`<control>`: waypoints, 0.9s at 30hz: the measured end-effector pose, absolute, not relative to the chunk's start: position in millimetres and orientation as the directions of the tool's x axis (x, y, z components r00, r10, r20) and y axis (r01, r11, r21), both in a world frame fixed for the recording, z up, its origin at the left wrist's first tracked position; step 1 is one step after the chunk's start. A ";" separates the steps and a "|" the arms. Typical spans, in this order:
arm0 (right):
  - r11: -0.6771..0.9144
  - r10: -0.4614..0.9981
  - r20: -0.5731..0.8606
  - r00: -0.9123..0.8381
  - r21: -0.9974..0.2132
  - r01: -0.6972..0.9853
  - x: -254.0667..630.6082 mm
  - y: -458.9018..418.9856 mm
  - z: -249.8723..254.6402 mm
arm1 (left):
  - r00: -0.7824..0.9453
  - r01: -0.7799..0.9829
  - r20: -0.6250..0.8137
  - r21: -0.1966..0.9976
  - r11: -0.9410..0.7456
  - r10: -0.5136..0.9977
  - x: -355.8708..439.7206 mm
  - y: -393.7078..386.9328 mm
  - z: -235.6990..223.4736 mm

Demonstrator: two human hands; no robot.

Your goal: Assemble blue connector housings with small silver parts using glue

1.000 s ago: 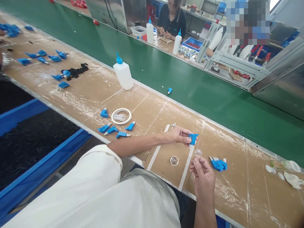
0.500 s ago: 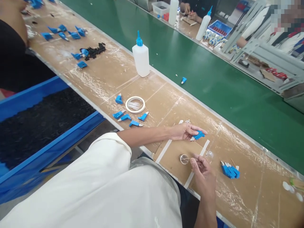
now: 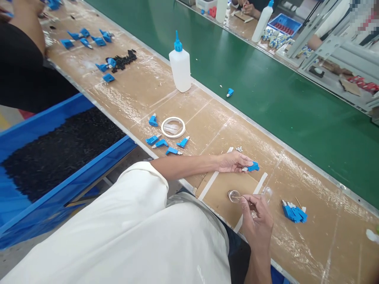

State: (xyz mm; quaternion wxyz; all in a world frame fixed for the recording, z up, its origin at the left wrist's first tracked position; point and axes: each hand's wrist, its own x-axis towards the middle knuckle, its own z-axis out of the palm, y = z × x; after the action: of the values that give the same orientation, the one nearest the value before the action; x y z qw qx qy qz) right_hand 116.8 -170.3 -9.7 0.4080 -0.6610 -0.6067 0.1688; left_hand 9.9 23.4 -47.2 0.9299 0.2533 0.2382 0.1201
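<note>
Blue piece (image 3: 253,166) is being held in the left hand (image 3: 235,162), pinched between thumb and fingers, white end pointing back under the fingers. Thin stick (image 3: 238,197) is being gripped in the right hand (image 3: 258,217), thumb and fingertips closed narrow on it; its far end is being kept at the small round cup (image 3: 233,196), just left of that hand. Exact tip contact is being obscured by the small scale.

Cup is being supported on the cardboard pad (image 3: 222,188), between two white tape strips (image 3: 211,184). Small white bits (image 3: 239,149) are being seen just beyond the left hand. Blue pile (image 3: 294,213) is being kept right of the right hand, with a second stick (image 3: 298,202) lying beside it.

Tape roll (image 3: 173,127) is being flanked by loose blue pieces (image 3: 160,143) on its near and left sides. White bottle (image 3: 180,71) is being stood upright by the green belt (image 3: 266,98); one blue part (image 3: 230,92) is being borne on the belt. Black bits (image 3: 59,154) are being contained in the blue bin (image 3: 89,169), lower left.
</note>
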 end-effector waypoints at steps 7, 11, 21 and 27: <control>0.341 0.907 0.409 -0.105 -0.564 0.752 118.8 -172.6 -8.9 | 0.851 -0.155 -0.368 0.508 0.847 0.376 9.0 21.2 -42.7; 0.246 0.941 0.339 0.000 -0.684 0.687 121.8 -174.6 -15.7 | 0.837 -0.165 -0.380 0.511 0.844 0.394 8.9 20.9 -40.7; 0.077 0.794 0.070 0.604 -0.997 0.015 127.0 -161.1 -9.2 | 0.902 -0.047 -0.341 0.530 0.847 0.264 4.4 11.8 -39.1; 0.249 0.613 0.463 0.640 -0.882 0.400 123.1 -145.0 14.8 | 0.937 -0.001 -0.293 0.541 0.841 0.190 1.0 0.7 -40.4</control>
State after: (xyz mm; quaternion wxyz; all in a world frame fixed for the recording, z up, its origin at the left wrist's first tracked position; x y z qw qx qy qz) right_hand 123.1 -145.0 14.8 0.6714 -0.6076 -0.4169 0.0793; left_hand 1.0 0.7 -40.4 0.9442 0.2775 0.1702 0.0503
